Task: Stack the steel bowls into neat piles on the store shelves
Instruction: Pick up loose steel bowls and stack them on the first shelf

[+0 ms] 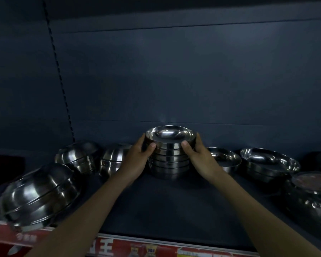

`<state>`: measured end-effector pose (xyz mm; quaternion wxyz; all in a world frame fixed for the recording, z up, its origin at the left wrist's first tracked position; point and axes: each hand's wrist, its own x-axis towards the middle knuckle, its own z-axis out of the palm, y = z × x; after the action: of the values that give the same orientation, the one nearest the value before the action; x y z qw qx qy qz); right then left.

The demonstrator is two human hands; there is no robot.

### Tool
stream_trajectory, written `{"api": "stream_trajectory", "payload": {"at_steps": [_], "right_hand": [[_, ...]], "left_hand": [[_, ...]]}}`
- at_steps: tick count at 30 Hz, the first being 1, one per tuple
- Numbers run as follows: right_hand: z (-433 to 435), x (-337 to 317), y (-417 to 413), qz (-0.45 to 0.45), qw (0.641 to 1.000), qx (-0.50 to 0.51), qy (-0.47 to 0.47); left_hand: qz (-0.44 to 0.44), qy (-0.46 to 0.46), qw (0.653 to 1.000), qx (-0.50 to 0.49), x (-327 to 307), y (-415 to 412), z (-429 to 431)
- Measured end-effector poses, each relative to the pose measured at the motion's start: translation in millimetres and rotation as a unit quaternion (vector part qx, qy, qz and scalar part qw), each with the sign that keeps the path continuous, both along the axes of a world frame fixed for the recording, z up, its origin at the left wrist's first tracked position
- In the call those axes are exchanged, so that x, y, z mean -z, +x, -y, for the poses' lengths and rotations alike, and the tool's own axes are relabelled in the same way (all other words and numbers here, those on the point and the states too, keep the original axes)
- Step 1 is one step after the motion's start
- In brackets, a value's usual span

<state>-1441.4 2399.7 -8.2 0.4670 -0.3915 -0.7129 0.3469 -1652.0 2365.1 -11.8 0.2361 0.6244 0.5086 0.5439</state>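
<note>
From here, the red strip point(161, 247) on the shelf point(165, 206) edge shows a white "王" (the rest is too blurred to read).

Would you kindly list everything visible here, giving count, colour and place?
centre pile: one, several nested steel bowls, mid-shelf
large tipped bowls: one stack, steel, front left
domed bowl stacks: two, steel, back left
shallow bowl: one, steel, right of centre pile
wide bowl stack: one, steel, further right
blurred bowl pile: one, steel, far right front
shelf: one, dark grey
label strip: one, red, shelf's front edge
left hand: grips centre pile's left side
right hand: grips its right side
</note>
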Motion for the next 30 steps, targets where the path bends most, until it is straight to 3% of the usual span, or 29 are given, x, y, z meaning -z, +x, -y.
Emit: {"api": "stream_trajectory", "payload": {"at_steps": [6,14,20,25,30], "right_hand": [[4,1,-2,0.012,1.000,0.018,0.018],[14,-3,-6,0.018,0.999,0.031,0.037],[61,12,-29,-0.093,0.962,0.199,0.163],[91,19,-73,-0.097,0.976,0.101,0.165],[114,25,-128,-0.051,0.994,-0.036,0.085]], "left_hand": [[-0.012,0.007,1.000,-0.019,10,0,-2],[-0.090,-0.021,0.994,-0.052,11,2,13],[-0.106,-0.002,0.986,-0.127,30,-12,80],[-0.021,0.035,0.982,-0.183,36,-36,143],[0.031,0.069,0.952,-0.298,39,-93,194]]}}
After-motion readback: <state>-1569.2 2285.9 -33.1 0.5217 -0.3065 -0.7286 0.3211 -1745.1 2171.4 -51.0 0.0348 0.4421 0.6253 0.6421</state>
